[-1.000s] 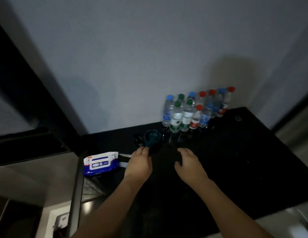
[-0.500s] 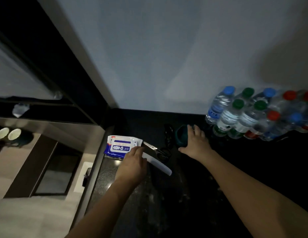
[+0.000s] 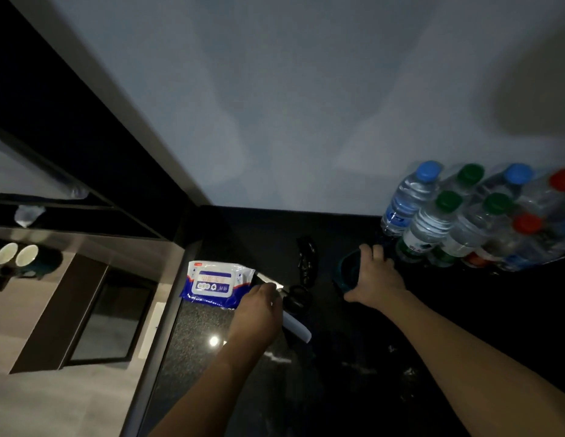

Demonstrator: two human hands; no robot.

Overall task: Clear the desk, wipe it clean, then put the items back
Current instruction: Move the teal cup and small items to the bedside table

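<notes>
Across the dark counter [image 3: 464, 326], from the wall corner toward you, the things are not yet off, so you are at the clearing step with wiping and putting back ahead of you. Largest is the cluster of water bottles [image 3: 457, 222] standing upright against the wall at the far right, with blue, green and red caps. Next is the pack of wet wipes [image 3: 212, 283] lying flat at the counter's left edge. Just in front of the bottles sits a dark teal cup [image 3: 349, 271]; your right hand [image 3: 374, 279] lies over its right side with fingers curled on the rim, so that grip looks closed round the cup. Your left hand [image 3: 259, 310] is beside the wipes, its grip pinching a pale comb [image 3: 295, 326] that slants toward you. Touching that hand's far side lie the scissors [image 3: 294, 296], and behind them a small black object [image 3: 306, 257] too dim to name. Next, I judge, you need to lift cup and comb clear, mind the scissors' blades, and keep the wipes within reach for wiping the speckled surface.
</notes>
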